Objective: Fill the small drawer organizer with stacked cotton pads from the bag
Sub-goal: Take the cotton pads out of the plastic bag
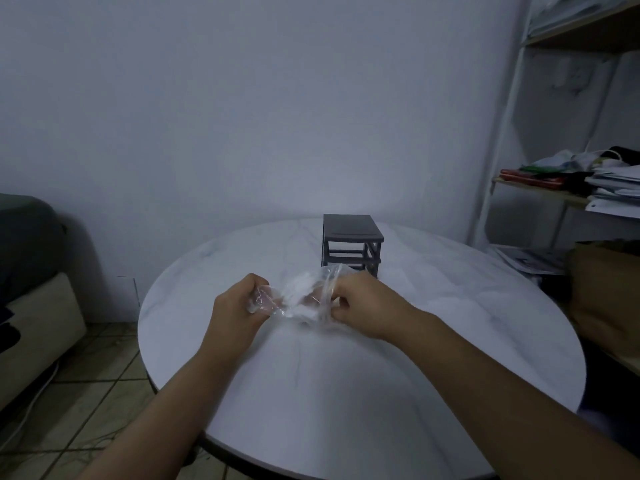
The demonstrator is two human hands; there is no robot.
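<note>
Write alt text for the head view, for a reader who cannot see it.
The left hand and right hand grip opposite ends of a clear plastic bag with white contents over a round white table. A small dark drawer organizer stands on the table behind the bag.

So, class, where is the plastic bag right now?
Head view, centre: the bag is gripped between left hand and right hand over the table, just before the drawer organizer.
</note>
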